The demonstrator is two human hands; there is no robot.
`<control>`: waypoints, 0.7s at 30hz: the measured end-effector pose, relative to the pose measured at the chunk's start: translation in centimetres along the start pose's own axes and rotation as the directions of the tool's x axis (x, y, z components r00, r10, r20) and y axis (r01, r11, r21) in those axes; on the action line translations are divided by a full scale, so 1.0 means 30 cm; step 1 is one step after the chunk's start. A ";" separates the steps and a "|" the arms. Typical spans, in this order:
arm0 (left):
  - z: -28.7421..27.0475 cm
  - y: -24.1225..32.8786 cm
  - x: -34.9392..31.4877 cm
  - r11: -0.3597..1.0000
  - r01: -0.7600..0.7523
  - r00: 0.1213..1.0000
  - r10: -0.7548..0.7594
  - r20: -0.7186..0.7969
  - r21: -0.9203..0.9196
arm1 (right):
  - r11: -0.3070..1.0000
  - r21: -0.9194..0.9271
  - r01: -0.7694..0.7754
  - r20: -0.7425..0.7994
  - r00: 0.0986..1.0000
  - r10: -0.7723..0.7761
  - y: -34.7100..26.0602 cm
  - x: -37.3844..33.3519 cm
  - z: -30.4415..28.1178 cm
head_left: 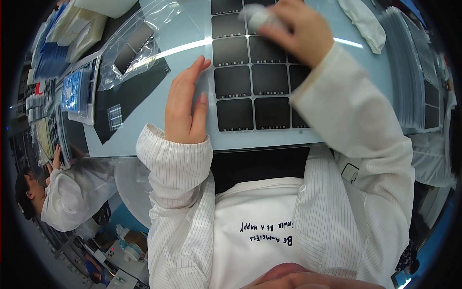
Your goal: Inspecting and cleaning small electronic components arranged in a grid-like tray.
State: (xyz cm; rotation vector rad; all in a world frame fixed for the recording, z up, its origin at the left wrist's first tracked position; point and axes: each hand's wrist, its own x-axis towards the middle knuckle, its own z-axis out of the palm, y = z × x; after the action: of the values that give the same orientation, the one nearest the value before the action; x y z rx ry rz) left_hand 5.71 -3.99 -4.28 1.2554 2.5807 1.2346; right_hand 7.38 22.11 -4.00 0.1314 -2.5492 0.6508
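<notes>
A clear sheet bearing rows of black rounded squares (234, 114) lies on the pale table before me. My left hand (186, 103) rests along the sheet's left edge, fingers stretched out and holding nothing. Over the upper part of the sheet, my right hand (305, 31) is closed round a small white wad (260, 18), smeared by motion. Whether the wad is cloth or something else I cannot make out. My right hand and sleeve hide some of the squares on the right.
At right stands a thick stack of clear-edged sheets (409, 72), with a crumpled white cloth (364, 24) nearby. Left of my hand lie a dark sheet (134, 94) and a clear plastic bag (113, 65). A co-worker (72, 192) sits at the far left.
</notes>
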 end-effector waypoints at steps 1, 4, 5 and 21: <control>0.002 -0.003 -0.003 0.998 0.045 0.999 -0.046 -0.023 -0.045 | 1.000 -0.013 -0.012 -0.009 1.000 0.012 -0.007 0.007 -0.020; 0.011 -0.035 -0.010 0.966 0.097 0.987 -0.124 -0.099 -0.238 | 0.998 -0.044 0.044 -0.016 0.999 -0.045 0.011 -0.025 0.048; 0.007 -0.050 -0.022 0.920 0.109 0.973 -0.177 -0.149 -0.377 | 0.993 0.048 0.108 0.055 0.992 -0.110 -0.099 -0.079 0.075; -0.006 -0.061 -0.042 0.907 0.166 0.951 -0.250 -0.179 -0.386 | 0.911 0.337 0.238 0.306 0.887 -0.345 -0.180 -0.232 -0.081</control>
State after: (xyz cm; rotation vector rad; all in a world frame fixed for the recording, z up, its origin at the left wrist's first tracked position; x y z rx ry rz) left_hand 5.29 -5.62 -5.74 0.7846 2.3755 1.7907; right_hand 15.66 18.28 -3.30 0.7951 -2.6706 0.9463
